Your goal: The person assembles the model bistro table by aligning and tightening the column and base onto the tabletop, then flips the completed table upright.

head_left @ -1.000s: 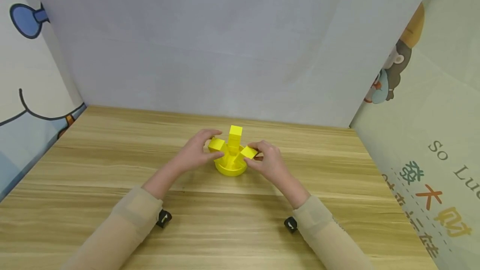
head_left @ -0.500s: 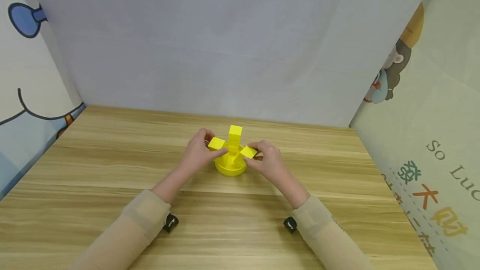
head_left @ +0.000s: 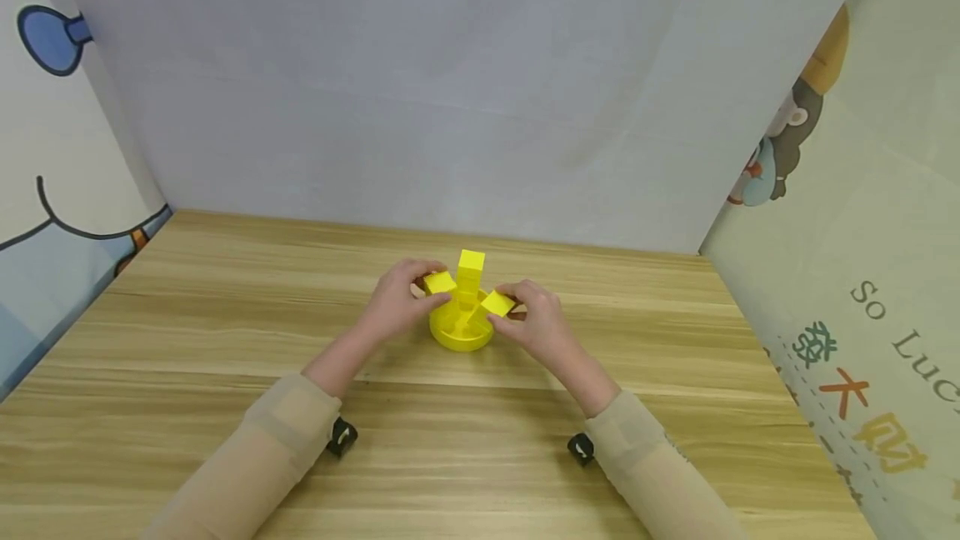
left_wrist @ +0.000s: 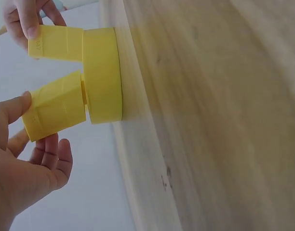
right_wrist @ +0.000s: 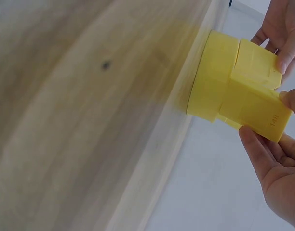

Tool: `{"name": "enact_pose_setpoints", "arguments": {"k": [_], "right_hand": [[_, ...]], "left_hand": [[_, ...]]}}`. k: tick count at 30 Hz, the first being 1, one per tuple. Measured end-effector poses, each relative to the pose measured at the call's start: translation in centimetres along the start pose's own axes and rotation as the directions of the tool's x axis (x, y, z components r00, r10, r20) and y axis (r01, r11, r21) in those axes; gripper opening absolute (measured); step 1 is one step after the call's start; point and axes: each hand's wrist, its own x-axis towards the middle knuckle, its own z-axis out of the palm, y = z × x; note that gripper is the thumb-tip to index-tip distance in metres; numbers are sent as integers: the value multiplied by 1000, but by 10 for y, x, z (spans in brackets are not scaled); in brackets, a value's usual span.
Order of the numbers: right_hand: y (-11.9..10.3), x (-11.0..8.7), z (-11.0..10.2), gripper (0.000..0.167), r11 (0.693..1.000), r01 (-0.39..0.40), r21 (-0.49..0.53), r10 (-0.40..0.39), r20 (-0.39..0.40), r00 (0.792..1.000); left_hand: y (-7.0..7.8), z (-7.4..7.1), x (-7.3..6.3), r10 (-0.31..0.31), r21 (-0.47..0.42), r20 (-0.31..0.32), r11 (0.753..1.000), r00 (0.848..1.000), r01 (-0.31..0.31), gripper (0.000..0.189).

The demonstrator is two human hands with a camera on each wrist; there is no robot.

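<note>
A round yellow plastic base (head_left: pixel 461 343), shaped like a shallow bowl, stands on the wooden table. My left hand (head_left: pixel 392 300) pinches a yellow block-shaped piece (head_left: pixel 439 282) between thumb and fingers at the base's left side. In the left wrist view this left piece (left_wrist: pixel 56 107) leans, its lower end right at the base's rim. On the other side, my right hand (head_left: pixel 543 320) grips a matching yellow piece (head_left: pixel 498 303), slanted outward from the base. Raised marks show on that right piece (right_wrist: pixel 256 108) in the right wrist view. A third yellow piece (head_left: pixel 471 269) stands upright at the back.
The wood-grain table (head_left: pixel 465 457) spreads around the base. A pale grey cloth (head_left: pixel 420 90) hangs behind it, and printed sheets (head_left: pixel 847 273) flank both sides. Black wrist-worn devices (head_left: pixel 342 437) sit at both sleeve cuffs.
My left fingers have shifted their grip, straightening, drawing back, then closing on the left piece again. That piece has moved slightly rightward and up. The right hand and base stay put.
</note>
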Motion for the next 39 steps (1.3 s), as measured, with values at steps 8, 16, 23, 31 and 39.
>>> {"name": "enact_pose_setpoints", "arguments": {"k": [8,16,23,31,39], "right_hand": [[1,0,1,34,1000,-10,1,10,1,1000],[-1,-1,0,36,1000,-13,10,13,4,1000],[1,-1,0,36,1000,1,0,-1,4,1000],[2,-1,1,36,1000,19,1,-19,1,1000],[1,-1,1,34,1000,18,12,-18,-13,1000]], "left_hand": [[-4,-5,5,71,-30,57,997,996,-69,40],[-5,-4,5,19,-38,54,999,998,-17,44],[5,13,3,-136,-97,-108,987,985,126,68],[13,21,4,-203,-87,-154,978,967,191,61],[11,21,4,-188,-110,-148,979,971,173,52]]}}
